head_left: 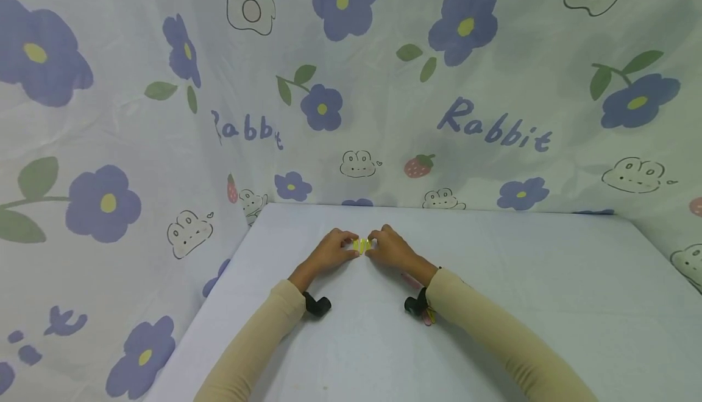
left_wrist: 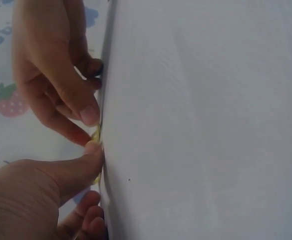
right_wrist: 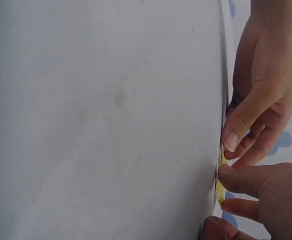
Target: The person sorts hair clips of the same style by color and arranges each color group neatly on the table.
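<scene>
Several slim yellow pieces, resembling paper clips [head_left: 361,246], stand side by side in a small row on the white table. My left hand [head_left: 333,250] has its thumb and index finger at the left end of the row, pinching it. From the other side my right hand [head_left: 392,250] pinches the right end between thumb and index finger. The left wrist view shows a bit of the yellow paper clips [left_wrist: 97,131] between the two thumbs. In the right wrist view yellow [right_wrist: 220,192] also shows beside the fingertips, which hide most of the row.
By the right wrist lie a pink and a yellow looped piece [head_left: 429,318], partly hidden behind the black wrist camera [head_left: 415,306]. The white table [head_left: 521,280] ends at a hanging cloth [head_left: 384,116] printed with flowers and rabbits, behind and to the left.
</scene>
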Demonstrator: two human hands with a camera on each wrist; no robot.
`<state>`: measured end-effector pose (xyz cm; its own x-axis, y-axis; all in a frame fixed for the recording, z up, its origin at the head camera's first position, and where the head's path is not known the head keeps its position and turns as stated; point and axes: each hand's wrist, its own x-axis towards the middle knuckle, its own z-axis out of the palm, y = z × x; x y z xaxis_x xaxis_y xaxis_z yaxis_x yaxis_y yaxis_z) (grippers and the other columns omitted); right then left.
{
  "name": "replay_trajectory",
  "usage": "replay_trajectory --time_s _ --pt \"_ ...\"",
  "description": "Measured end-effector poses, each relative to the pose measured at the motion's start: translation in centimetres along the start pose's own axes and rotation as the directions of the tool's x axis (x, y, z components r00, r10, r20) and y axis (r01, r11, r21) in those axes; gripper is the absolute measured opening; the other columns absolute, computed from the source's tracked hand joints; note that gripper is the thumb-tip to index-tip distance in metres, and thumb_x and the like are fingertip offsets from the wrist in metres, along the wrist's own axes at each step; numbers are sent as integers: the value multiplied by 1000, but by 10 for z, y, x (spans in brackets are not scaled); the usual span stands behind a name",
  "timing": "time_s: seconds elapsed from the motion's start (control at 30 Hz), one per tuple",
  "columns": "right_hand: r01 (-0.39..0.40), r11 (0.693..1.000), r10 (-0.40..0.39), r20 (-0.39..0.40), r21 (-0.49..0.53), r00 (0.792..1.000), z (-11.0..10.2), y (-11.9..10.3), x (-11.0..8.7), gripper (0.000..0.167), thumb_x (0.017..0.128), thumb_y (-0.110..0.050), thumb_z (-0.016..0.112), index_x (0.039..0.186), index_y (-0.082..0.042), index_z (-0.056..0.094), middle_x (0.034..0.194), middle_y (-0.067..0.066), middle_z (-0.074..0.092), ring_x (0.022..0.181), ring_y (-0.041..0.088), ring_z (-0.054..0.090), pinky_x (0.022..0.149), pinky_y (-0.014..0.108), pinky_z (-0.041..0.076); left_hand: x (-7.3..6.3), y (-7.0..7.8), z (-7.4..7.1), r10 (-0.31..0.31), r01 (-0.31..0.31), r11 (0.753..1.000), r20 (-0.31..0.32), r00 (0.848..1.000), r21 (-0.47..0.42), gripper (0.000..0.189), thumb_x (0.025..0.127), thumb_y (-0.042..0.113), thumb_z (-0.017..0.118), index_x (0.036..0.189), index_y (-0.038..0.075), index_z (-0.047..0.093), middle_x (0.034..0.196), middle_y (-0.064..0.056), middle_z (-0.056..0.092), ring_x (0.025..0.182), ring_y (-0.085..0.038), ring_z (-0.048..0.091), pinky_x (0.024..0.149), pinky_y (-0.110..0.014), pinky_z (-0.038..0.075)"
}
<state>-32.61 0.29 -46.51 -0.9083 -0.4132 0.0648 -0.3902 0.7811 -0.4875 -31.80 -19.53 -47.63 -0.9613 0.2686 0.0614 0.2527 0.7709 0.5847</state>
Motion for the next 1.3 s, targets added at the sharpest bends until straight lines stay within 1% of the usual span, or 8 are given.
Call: replay_trajectory --time_s 0.27,0.53,0.8,1.03,1.17,1.3 --pt "-3 1000 3 12 -7 1000 0 0 -1 41 88 -28 78 122 -7 69 104 11 59 81 16 53 74 32 51 0 -1 1 -15 14 1000 17 1000 11 46 89 26 76 132 16 65 113 -7 60 99 -19 56 88 -38 49" --pt "-2 1000 2 16 -6 1000 0 0 -2 42 88 -29 78 123 -7 68 104 10 59 81 16 53 74 32 50 -1 0 1 -28 28 1000 19 999 2 45 90 26 76 133 17 65 113 -7 59 100 -19 56 89 -38 49" --pt "-7 1000 7 20 -2 1000 -1 -1 -3 43 88 -29 77 124 -7 68 104 10 58 82 16 53 76 33 51 -1 -2 0 -1 1 1000 18 1000 -2 47 90 26 76 134 15 64 113 -9 60 100 -21 57 89 -40 50" --pt "-14 1000 14 24 18 1000 -2 0 -2 45 88 -29 78 126 -7 67 101 9 57 82 16 52 72 31 49 -2 0 -2 1 -1 1000 18 1000 -3 48 90 26 75 135 15 63 114 -10 60 100 -22 57 88 -40 49" --pt "3 999 -4 23 38 1000 -7 0 -4 46 89 -28 77 126 -5 66 102 10 58 87 17 56 75 32 50 -2 2 -3 -7 7 1000 19 1000 -11 46 90 25 76 133 14 64 114 -10 60 101 -22 57 89 -41 49" --pt "9 997 -11 30 74 999 -16 2 -7 44 91 -28 74 126 -3 64 108 13 60 95 20 60 80 35 53 -2 2 -3 -4 4 1000 16 1000 -3 44 90 24 76 132 14 65 114 -10 60 101 -22 57 89 -41 49"
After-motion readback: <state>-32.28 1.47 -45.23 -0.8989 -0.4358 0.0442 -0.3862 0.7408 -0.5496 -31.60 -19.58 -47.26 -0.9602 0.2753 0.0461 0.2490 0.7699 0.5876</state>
